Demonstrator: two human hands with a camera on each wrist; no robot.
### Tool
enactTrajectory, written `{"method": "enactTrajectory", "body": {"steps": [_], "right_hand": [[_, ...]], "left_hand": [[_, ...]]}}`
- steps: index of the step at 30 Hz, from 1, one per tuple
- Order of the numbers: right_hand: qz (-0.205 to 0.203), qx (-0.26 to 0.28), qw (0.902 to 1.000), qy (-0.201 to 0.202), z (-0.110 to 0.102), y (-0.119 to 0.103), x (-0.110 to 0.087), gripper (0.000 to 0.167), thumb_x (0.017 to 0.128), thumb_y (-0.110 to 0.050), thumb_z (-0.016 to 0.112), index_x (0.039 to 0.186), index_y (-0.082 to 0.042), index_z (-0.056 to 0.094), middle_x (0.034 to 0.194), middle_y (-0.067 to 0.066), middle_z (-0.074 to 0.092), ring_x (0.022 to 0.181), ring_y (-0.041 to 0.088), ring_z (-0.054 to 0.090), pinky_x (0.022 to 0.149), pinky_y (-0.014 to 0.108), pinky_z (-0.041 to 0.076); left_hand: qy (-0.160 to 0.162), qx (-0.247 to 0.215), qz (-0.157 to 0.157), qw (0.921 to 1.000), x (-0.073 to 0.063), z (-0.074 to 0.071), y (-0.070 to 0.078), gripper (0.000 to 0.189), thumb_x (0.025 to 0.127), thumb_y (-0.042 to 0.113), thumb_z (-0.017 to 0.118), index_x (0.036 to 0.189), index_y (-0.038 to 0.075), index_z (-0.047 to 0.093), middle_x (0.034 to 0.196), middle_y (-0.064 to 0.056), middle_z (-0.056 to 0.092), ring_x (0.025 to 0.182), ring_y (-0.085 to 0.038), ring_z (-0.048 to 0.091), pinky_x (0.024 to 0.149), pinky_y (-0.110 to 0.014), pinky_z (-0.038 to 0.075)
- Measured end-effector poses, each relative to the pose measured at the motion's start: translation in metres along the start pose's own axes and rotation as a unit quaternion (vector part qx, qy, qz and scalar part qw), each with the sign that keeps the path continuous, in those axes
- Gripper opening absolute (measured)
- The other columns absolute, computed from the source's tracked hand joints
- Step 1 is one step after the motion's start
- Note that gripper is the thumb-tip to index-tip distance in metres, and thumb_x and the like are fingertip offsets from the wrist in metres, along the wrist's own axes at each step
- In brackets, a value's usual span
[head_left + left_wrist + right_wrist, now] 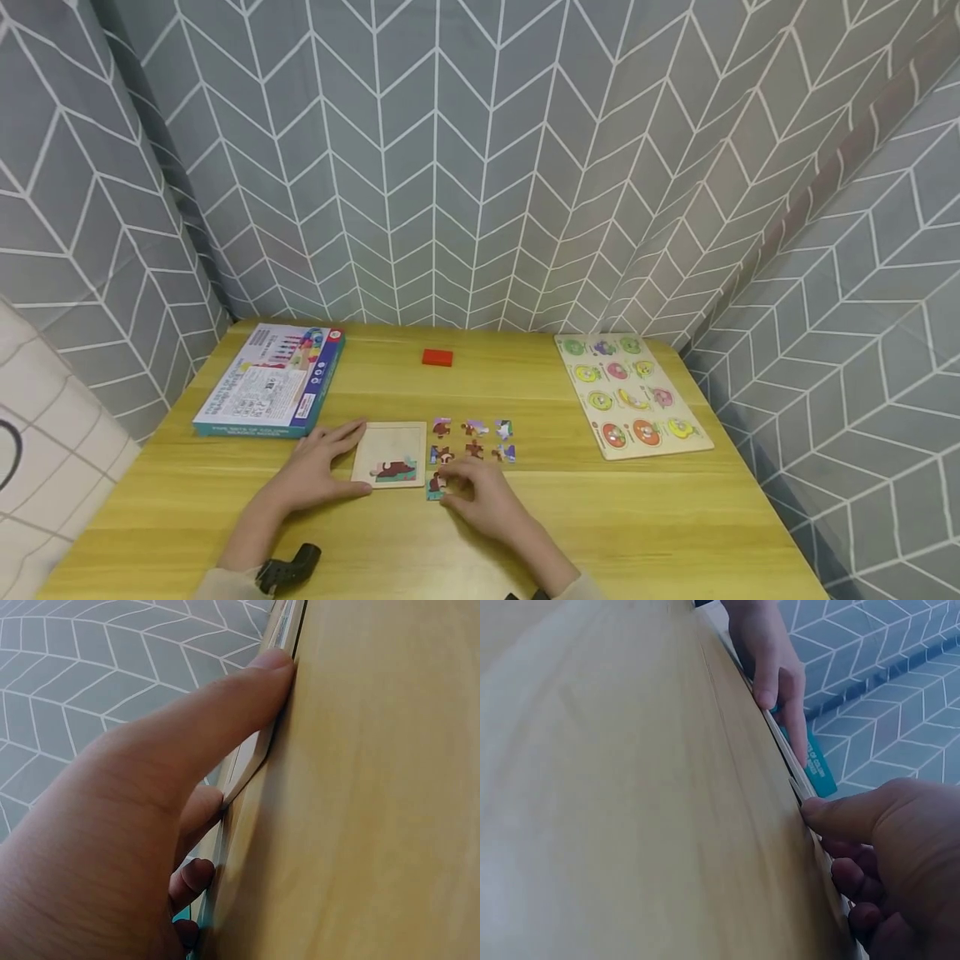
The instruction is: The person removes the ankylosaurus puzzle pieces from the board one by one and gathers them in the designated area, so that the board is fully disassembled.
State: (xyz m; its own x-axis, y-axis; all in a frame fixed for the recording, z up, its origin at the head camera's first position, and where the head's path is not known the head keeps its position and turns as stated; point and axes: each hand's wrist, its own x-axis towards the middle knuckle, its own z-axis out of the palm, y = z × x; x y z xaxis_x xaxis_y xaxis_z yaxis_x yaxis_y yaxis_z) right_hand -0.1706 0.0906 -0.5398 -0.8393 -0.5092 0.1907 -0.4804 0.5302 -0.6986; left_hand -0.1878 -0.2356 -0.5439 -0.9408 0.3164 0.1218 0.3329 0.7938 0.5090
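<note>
A square wooden puzzle tray (386,442) lies on the table, with joined brown and teal pieces (396,469) along its bottom right. My left hand (318,467) grips the tray from its left side, the thumb along the near edge and the index finger at the far left corner. Just right of the tray, my right hand (483,496) pinches a jigsaw piece (433,486) between thumb and fingers. In the right wrist view the piece's thin edge (796,787) shows tilted at the thumb tip. Several loose jigsaw pieces (503,429) lie beyond this hand in rows.
At the back left lies a boxed set (255,375) with a teal side. A small red block (437,357) sits toward the back middle. To the right is a wooden fruit puzzle board (630,396). Patterned grey curtains (465,167) hang behind the wooden table (660,525).
</note>
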Motion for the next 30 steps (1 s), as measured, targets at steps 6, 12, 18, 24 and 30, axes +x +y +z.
{"method": "enactTrajectory", "body": {"steps": [6, 12, 18, 24, 30], "right_hand": [[-0.008, 0.004, 0.9999, 0.009, 0.0014, 0.0021, -0.0023, 0.034, 0.091, -0.01, 0.083, 0.124, -0.008, 0.077, 0.124, 0.001, 0.075, 0.098, 0.004, 0.063, 0.087, 0.023, 0.055], [-0.013, 0.005, 0.9999, 0.009, 0.0013, 0.0028, -0.0029, 0.034, 0.09, -0.01, 0.084, 0.124, -0.008, 0.077, 0.124, 0.001, 0.075, 0.097, 0.004, 0.063, 0.087, 0.023, 0.055], [-0.011, 0.007, 0.9999, 0.008, 0.0014, 0.0048, -0.0024, 0.036, 0.089, -0.013, 0.086, 0.124, -0.008, 0.077, 0.123, -0.001, 0.074, 0.096, 0.003, 0.062, 0.086, 0.022, 0.054], [-0.012, 0.003, 0.9999, 0.007, 0.0007, 0.0039, -0.0031, 0.038, 0.089, -0.015, 0.087, 0.124, -0.007, 0.077, 0.122, -0.001, 0.074, 0.095, 0.003, 0.06, 0.085, 0.022, 0.054], [-0.007, 0.007, 0.9999, 0.003, -0.0007, 0.0031, -0.0035, 0.038, 0.088, -0.018, 0.088, 0.124, -0.008, 0.077, 0.12, -0.003, 0.073, 0.094, 0.003, 0.057, 0.085, 0.023, 0.052]], "left_hand": [[0.002, -0.002, 0.0, 1.0, -0.0002, -0.0007, 0.0024, 0.108, 0.076, 0.067, 0.087, 0.159, 0.009, 0.05, 0.164, -0.01, 0.048, 0.122, -0.027, 0.047, 0.102, -0.061, 0.037], [0.001, -0.003, 0.001, 1.0, -0.0006, -0.0014, 0.0029, 0.108, 0.076, 0.067, 0.086, 0.16, 0.009, 0.049, 0.165, -0.01, 0.047, 0.124, -0.029, 0.047, 0.104, -0.063, 0.036], [0.002, -0.001, 0.002, 1.0, -0.0003, -0.0006, 0.0008, 0.108, 0.076, 0.067, 0.086, 0.16, 0.009, 0.049, 0.165, -0.011, 0.047, 0.125, -0.03, 0.047, 0.105, -0.064, 0.036], [0.003, 0.0, 0.005, 1.0, -0.0007, -0.0002, 0.0007, 0.108, 0.076, 0.068, 0.085, 0.159, 0.009, 0.05, 0.164, -0.011, 0.048, 0.125, -0.03, 0.047, 0.104, -0.065, 0.037], [0.005, 0.001, 0.004, 1.0, 0.0001, 0.001, -0.0015, 0.108, 0.076, 0.068, 0.085, 0.16, 0.01, 0.049, 0.165, -0.01, 0.047, 0.124, -0.028, 0.047, 0.103, -0.063, 0.037]]}}
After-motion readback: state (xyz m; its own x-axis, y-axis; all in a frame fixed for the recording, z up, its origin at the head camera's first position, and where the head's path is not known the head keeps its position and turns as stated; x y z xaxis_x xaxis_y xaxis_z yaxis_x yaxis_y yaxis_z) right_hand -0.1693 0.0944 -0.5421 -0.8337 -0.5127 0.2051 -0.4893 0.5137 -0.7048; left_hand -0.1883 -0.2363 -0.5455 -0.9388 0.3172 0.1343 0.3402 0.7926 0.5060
